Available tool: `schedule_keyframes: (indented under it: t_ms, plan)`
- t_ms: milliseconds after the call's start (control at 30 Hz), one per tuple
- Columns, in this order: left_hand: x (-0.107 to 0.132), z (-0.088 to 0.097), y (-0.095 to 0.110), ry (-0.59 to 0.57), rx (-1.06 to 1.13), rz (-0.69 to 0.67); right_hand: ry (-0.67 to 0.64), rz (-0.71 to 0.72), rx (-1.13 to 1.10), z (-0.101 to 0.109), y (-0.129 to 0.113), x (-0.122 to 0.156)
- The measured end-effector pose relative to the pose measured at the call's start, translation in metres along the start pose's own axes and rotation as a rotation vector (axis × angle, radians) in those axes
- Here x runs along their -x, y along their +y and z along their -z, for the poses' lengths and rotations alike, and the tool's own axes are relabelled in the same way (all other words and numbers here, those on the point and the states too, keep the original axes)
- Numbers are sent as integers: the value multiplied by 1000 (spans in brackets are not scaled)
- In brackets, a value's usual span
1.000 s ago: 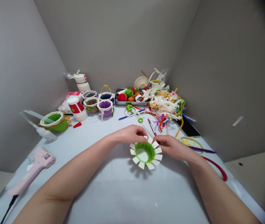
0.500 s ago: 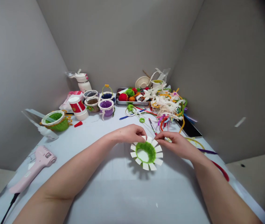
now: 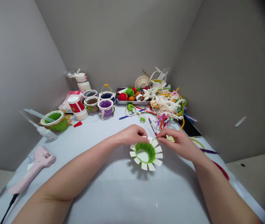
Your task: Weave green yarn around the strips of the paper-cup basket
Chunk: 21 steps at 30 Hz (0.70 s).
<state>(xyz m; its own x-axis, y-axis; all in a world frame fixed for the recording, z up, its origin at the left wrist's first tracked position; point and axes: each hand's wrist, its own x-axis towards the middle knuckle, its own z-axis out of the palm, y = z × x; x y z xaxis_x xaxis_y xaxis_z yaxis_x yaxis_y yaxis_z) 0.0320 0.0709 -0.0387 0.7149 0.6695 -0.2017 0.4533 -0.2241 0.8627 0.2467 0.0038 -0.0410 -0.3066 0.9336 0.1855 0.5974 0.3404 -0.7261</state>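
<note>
A paper cup (image 3: 157, 162) cut into white strips that splay outward like petals sits in front of me. Green yarn (image 3: 150, 151) is woven around its inside wall, and the round white bottom shows. At its far edge my left hand (image 3: 134, 135) is closed, thumb and fingers pinching the strips. My right hand (image 3: 174, 141) is just right of the rim, its fingertips pinched on what looks like a thin strand of the green yarn. Past the hands lies a small green yarn bundle (image 3: 142, 119), beside a red-and-silver pen (image 3: 152, 127).
At left are a pink glue gun (image 3: 33, 168), a white glue bottle (image 3: 47, 133) and a green basket (image 3: 58, 123). Several small finished baskets, including a purple one (image 3: 106, 107), stand behind. A metal tray (image 3: 132, 102) of yarn balls, tangled yarn (image 3: 167, 104) and a phone (image 3: 189, 127) are farther back.
My left thumb has shifted slightly right along the cup's far strips. My right hand has moved a little to the right, away from the rim. The cup stays nearly in place.
</note>
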Motion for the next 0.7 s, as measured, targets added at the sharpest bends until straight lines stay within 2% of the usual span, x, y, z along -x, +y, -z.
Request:
schedule_keyframes:
  t_ms: [100, 233, 467, 600, 700]
  plan:
    - [0, 0, -1, 2, -13, 1, 51, 82, 45, -2, -6, 1]
    - [0, 2, -2, 5, -31, -2, 18, 148, 97, 0, -11, 4]
    - [0, 9, -2, 30, 14, 36, -83, 51, 72, 4, 0, 3]
    - [3, 17, -2, -60, -32, 83, -222, -15, 13, -7, 2, 0]
    - [5, 22, -2, -146, -69, 77, -252, -13, -14, -17, 1, -1]
